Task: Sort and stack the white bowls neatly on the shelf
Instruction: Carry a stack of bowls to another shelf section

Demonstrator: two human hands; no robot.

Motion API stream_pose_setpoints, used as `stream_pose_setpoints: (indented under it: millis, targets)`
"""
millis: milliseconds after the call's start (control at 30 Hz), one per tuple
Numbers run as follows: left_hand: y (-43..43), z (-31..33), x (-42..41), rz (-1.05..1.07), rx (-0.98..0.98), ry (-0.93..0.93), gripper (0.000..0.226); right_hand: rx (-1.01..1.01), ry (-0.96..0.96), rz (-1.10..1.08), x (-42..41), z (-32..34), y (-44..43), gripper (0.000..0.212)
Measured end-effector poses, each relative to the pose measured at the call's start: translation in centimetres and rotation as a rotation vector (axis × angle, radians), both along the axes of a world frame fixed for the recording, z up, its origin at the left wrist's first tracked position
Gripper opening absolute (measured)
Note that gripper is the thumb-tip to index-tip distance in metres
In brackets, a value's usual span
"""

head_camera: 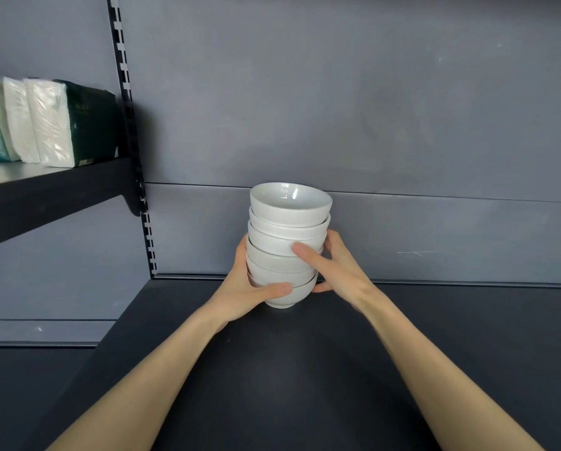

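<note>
Both hands — left hand [243, 292], right hand [334, 265] — are clasping the leaning stack of white bowls [287, 245] on the dark shelf [305, 369] — uneven pressure might be toppling it.

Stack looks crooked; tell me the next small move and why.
Probably nudge the top bowls left with the right hand while the left hand steadies the base: the stack of bowls stands on the shelf, gripped by both hands, upper rims jutting rightward.
</note>
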State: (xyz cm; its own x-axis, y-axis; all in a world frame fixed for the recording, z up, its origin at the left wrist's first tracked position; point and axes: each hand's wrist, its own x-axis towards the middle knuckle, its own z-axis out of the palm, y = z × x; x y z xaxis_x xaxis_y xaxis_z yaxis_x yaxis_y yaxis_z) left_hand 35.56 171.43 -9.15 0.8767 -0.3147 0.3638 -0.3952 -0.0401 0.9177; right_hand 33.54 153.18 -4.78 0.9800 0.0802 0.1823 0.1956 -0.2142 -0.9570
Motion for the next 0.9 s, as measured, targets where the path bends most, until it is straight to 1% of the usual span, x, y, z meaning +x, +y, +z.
stream_pose_setpoints:
  millis: [100,167,233,300,333,400,500,600,633,767,900]
  targets:
    - [0.9,0.5,-0.1,-0.043,0.049,0.050,0.099,-0.004,0.002,0.010,-0.1,0.1,0.0,0.070]
    - [1.8,1.2,-0.1,-0.051,0.071,0.092,0.098,-0.012,0.004,0.018,-0.2,0.1,-0.1,0.071]
    - [2.6,2.4,-0.1,0.006,0.020,0.113,0.099,-0.021,0.009,0.028,-0.2,0.2,-0.2,0.073]
    - [2.9,3.9,-0.1,0.107,-0.032,0.108,0.112,-0.031,0.014,0.040,-0.1,0.2,-0.2,0.076]
    - [2.8,4.8,-0.2,0.135,-0.036,0.089,0.116,-0.036,0.017,0.045,0.0,0.2,-0.2,0.079]
    - [2.3,6.6,-0.2,0.144,0.002,0.022,0.116,-0.038,0.013,0.053,0.1,0.1,0.0,0.086]
    - [1.0,8.8,-0.1,0.170,0.110,-0.071,0.115,-0.030,-0.020,0.066,0.3,-0.2,0.3,0.101]
    - [0.3,9.6,0.3,0.181,0.203,-0.102,0.121,-0.046,-0.058,0.067,0.5,-0.6,0.4,0.115]
    - [0.2,9.6,0.4,0.190,0.221,-0.105,0.122,-0.051,-0.072,0.057,0.6,-0.8,0.5,0.115]
    - [0.3,9.8,0.7,0.225,0.277,-0.117,0.124,-0.063,-0.101,0.006,0.7,-1.1,0.6,0.104]
    - [0.5,10.2,0.7,0.240,0.319,-0.129,0.136,-0.081,-0.106,-0.015,0.6,-0.9,0.6,0.100]
